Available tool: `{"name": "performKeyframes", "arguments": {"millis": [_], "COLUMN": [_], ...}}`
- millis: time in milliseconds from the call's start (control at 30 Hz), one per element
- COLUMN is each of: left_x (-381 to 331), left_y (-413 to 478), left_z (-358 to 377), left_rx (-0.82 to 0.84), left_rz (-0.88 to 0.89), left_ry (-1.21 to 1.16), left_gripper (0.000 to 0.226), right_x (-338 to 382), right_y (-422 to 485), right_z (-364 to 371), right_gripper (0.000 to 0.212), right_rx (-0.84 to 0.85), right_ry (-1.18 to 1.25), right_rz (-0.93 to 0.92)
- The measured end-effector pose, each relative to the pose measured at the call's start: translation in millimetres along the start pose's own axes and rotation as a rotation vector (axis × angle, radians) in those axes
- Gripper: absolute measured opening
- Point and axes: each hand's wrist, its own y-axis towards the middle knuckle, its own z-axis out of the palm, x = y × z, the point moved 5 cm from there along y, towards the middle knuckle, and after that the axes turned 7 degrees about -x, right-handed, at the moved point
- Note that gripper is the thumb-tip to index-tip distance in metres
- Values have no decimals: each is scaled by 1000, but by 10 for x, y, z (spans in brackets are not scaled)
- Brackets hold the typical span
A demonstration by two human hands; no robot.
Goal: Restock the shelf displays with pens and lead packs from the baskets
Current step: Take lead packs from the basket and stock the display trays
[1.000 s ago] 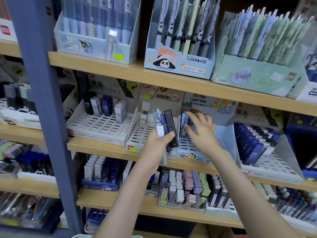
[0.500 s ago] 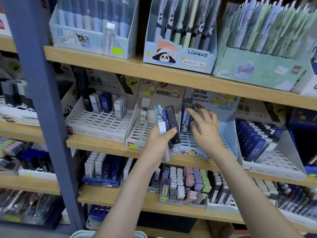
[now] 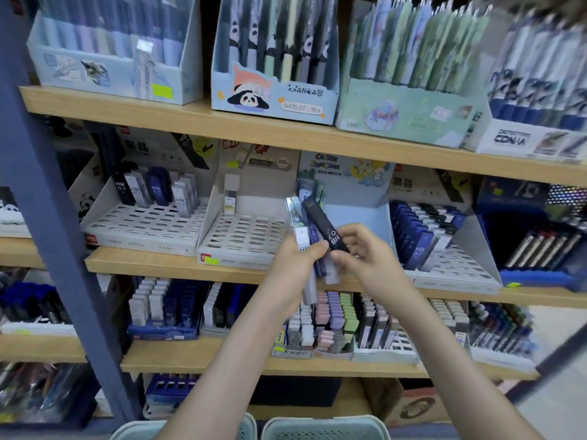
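Note:
My left hand grips a fanned bunch of lead packs in front of the middle shelf. Among them is a black HB 0.7 lead pack, tilted to the right, and my right hand pinches its lower end. Behind the hands stands the light blue cartoon display tray with a few packs at its back left. Beside it on the left, the white slotted tray holds a single pack.
The upper shelf carries pen display boxes, among them a panda box. More lead trays sit left and right. Erasers and leads fill the lower shelf. Two pale green baskets stand at the bottom edge. A blue upright post runs at left.
My right hand has drawn back out of the light blue tray to the bunch in my left hand and now pinches the black pack. The view has moved closer to the shelf.

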Motion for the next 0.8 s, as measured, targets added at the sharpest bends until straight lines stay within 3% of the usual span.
{"name": "performKeyframes", "arguments": {"millis": [100,233,367,500,633,800], "left_x": [53,99,135,204,267,277], "left_y": [-136,-295,-387,-418,-408,-345], "left_z": [226,573,822,979,1115,1195], "left_rx": [33,76,104,103,98,116], "left_rz": [-30,-44,-57,-66,-59,-62], "left_ry": [55,127,157,222,244,233], "left_gripper": [20,10,10,12,13,15], "right_x": [-52,-120,-312,-579,-803,-832], "right_y": [-134,-321,-533,-655,-581,-271], "right_z": [-273,-688,-1287,-1848,-2058,-2020], "right_gripper": [20,25,11,8,13,17], "right_rx": [-83,-183,-419,-588,-611,-501], "right_ry": [81,216,346,276,188,11], "right_rz": [44,82,112,164,182,130]}}
